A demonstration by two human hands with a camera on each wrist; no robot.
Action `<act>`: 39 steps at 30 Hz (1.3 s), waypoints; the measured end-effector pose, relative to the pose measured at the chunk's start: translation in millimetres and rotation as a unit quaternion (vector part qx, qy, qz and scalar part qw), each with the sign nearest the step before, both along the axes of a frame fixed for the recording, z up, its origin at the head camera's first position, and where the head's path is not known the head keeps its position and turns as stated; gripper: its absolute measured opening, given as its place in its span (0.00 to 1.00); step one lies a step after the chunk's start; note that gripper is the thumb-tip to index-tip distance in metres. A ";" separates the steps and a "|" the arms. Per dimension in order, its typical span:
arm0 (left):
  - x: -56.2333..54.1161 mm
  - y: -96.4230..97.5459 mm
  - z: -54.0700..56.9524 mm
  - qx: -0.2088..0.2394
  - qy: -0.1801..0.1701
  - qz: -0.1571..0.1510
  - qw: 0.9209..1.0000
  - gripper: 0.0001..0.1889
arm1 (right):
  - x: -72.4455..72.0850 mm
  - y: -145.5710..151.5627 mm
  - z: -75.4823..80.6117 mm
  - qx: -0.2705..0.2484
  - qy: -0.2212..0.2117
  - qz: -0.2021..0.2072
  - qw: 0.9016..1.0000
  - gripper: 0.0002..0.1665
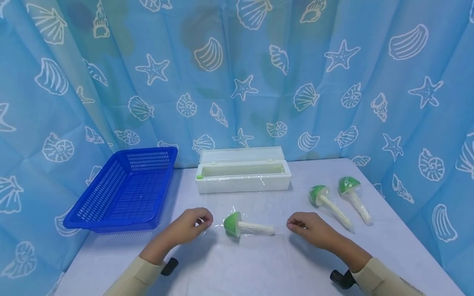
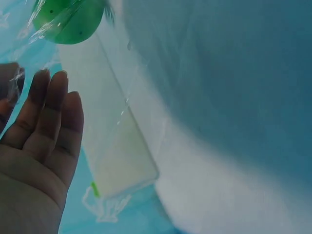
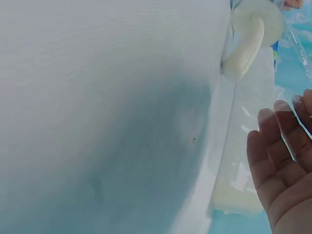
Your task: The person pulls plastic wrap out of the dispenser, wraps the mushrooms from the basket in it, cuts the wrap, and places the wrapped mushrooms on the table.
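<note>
A toy mushroom with a green cap [image 1: 232,225] and a white stem [image 1: 255,227] lies sideways between the two hands, inside clear plastic film [image 1: 282,230]. At the cap end, my left hand [image 1: 190,225] pinches the film between thumb and index finger. My right hand [image 1: 312,230] pinches it the same way past the stem's tip. The left wrist view shows the speckled green cap [image 2: 70,22] above the left hand's other fingers, which are extended. From the right wrist, the pale stem [image 3: 246,51] points toward the camera.
Behind the mushroom stands a white box [image 1: 242,185] with its clear lid raised. A blue basket [image 1: 161,213] is at the left. Two more green-capped mushrooms [image 1: 335,210] in clear film lie at the right. A shell-patterned curtain [image 1: 244,111] hangs behind the white table [image 1: 240,271].
</note>
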State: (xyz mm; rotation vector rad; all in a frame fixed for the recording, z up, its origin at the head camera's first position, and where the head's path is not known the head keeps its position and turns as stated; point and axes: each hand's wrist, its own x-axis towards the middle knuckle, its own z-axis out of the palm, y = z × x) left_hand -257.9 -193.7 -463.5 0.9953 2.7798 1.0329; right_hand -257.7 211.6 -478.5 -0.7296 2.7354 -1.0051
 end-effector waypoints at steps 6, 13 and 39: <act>-18.0 13.2 -13.5 0.066 -0.097 0.089 0.989 0.03 | -18.6 -5.5 -10.5 -0.050 -0.042 -0.055 0.996 0.07; -34.8 30.0 -26.3 0.012 -0.135 0.195 0.971 0.03 | -40.5 -15.1 -25.8 -0.015 -0.090 -0.122 0.988 0.06; -37.9 26.2 -25.1 -0.131 -0.079 0.062 0.986 0.26 | -50.6 -27.2 -24.9 0.125 -0.027 0.012 0.992 0.18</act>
